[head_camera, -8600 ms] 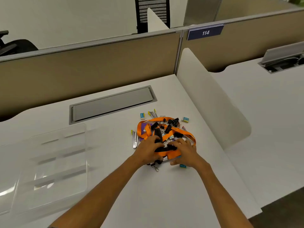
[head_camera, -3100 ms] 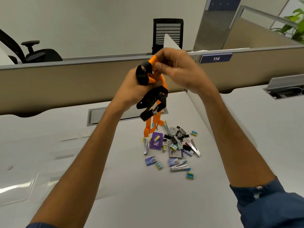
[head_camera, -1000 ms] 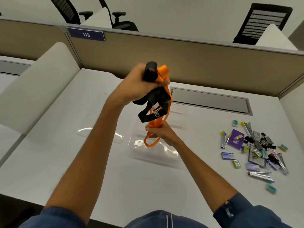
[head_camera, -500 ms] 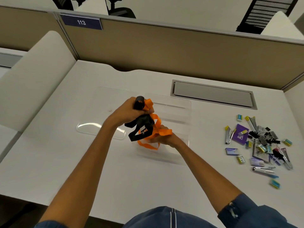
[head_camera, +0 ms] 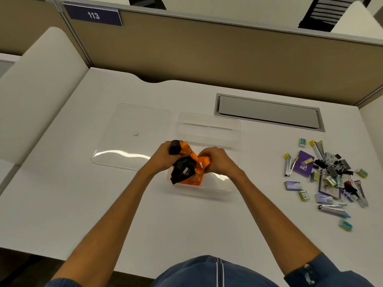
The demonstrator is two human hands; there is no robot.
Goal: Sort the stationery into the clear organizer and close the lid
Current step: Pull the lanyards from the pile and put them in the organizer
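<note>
Head view: both hands are closed on a bunched orange and black lanyard (head_camera: 187, 168). The left hand (head_camera: 164, 157) is fisted round the black end at the top of the bundle; the right hand (head_camera: 217, 160) pinches an orange loop on the other side. The bundle's lower part sits low in the near left corner of the clear organizer (head_camera: 209, 129), seemingly touching the floor (hard to be sure through clear plastic).

The clear lid (head_camera: 132, 137) lies flat on the white desk (head_camera: 83, 204) just left of the organizer, edges close or touching, cannot tell which. It has a small pale dot on it, maybe a knob or sticker.

Progress: early, by my judgement. The lanyard is going in first and is not yet let go. Everything else is left, then the lid.

The stationery pile (head_camera: 327, 177) sits well apart to the right of the organizer: staplers or nail-clipper-like metal pieces (unclear), black binder clips, a purple card or pad, small yellow-blue erasers or staple boxes.

Hard to make out: the organizer's dividers show only as faint lines at the far end, and the near compartments are hidden by the hands. Fingertips are buried in the strap. The lanyard clip is not visible. Pile items overlap and are slightly blurred.
</note>
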